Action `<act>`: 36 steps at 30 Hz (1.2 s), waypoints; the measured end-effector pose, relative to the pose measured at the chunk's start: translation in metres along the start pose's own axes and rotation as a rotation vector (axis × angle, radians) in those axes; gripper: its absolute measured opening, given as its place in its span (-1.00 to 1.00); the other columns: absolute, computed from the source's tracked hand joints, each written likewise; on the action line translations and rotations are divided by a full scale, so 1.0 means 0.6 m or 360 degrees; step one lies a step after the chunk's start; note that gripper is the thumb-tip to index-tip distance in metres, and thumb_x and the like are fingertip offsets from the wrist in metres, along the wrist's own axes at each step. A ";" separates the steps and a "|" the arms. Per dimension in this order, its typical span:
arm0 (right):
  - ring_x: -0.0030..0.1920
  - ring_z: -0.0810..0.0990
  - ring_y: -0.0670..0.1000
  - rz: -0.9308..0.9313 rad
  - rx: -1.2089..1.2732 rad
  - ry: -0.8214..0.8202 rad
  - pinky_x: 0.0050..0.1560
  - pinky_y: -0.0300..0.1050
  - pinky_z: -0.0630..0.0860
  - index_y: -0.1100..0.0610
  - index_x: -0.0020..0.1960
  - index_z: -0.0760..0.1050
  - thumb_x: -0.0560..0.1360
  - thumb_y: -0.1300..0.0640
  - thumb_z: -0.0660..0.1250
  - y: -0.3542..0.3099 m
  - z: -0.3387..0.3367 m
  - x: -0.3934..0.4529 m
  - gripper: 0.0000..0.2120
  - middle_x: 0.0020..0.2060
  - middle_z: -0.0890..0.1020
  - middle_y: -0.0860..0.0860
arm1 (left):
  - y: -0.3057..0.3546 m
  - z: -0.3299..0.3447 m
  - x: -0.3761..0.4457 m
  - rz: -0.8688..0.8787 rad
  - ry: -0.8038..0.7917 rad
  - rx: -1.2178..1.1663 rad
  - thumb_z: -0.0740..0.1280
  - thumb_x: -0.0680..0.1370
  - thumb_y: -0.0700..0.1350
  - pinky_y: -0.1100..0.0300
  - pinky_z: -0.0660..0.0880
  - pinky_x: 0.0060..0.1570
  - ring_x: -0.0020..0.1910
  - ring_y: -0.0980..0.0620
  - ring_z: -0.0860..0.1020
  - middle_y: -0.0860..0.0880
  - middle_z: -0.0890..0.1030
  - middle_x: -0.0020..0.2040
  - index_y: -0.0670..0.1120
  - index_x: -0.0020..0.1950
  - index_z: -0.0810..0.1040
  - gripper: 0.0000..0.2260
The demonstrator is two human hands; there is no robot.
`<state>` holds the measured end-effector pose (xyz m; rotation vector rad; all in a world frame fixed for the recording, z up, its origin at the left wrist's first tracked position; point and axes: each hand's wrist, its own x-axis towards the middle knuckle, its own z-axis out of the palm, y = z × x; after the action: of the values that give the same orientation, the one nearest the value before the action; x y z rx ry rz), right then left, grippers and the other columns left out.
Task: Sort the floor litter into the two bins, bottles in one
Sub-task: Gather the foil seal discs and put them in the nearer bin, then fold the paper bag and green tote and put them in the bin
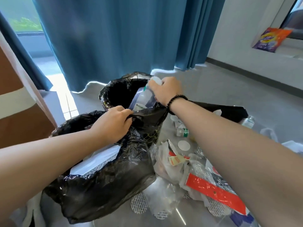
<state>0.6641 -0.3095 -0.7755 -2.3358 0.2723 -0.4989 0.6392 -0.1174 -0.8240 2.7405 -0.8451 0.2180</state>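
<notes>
Two bins lined with black bags stand on the grey floor. At the far bin (107, 94), my right hand (165, 91) grips the top of a clear plastic bottle (142, 99) with a blue label, which tilts over the bin's rim. My left hand (113, 123) pinches the black liner at that rim. The near bin (101, 190) sits lower left and holds white packaging. More small bottles lie on the floor, one with a green label (182, 132) and another at the right (248, 122).
Litter covers the floor at the right: a clear bag with wrappers (170, 163), a red and white wrapper (213, 189), round white lids (184, 145). A blue curtain (123, 35) hangs behind the bins. A brown cardboard box (18, 104) stands at left, an orange and purple packet (270, 40) far right.
</notes>
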 end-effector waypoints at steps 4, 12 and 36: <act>-0.07 0.51 0.15 -0.0063 -0.0495 -0.0278 -0.01 0.00 0.33 0.06 -0.38 0.36 0.42 -0.24 0.19 0.032 0.042 -0.018 -0.60 -0.26 0.55 0.04 | -0.003 0.000 -0.003 0.0000 0.0010 -0.0017 0.14 0.64 -0.05 0.12 0.39 0.16 0.18 -0.09 0.48 -0.10 0.55 0.16 -0.12 0.34 0.48 -0.67; 0.19 0.32 0.14 -0.0042 -0.0886 -0.0419 0.11 0.05 0.24 0.08 -0.06 0.51 0.49 -0.26 0.08 0.054 0.047 -0.051 -0.55 -0.02 0.41 0.06 | 0.012 -0.020 -0.027 -0.0123 -0.0124 -0.0073 0.08 0.66 0.03 0.15 0.13 0.45 0.55 0.01 0.10 -0.01 0.35 0.46 -0.15 0.51 0.25 -0.54; 0.23 0.43 0.09 0.0099 -0.1138 -0.1171 0.20 -0.08 0.41 0.05 0.28 0.40 0.46 -0.10 0.30 0.274 -0.261 -0.483 -0.56 0.20 0.46 0.06 | 0.274 -0.015 -0.156 0.0592 -0.0323 0.0308 0.18 0.57 0.05 0.06 0.33 0.36 0.44 -0.06 0.25 -0.07 0.41 0.33 -0.12 0.34 0.35 -0.60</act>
<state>0.3274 -0.4273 -0.8651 -2.9827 0.1778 0.6012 0.4683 -0.1958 -0.8018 2.7907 -1.4605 0.0959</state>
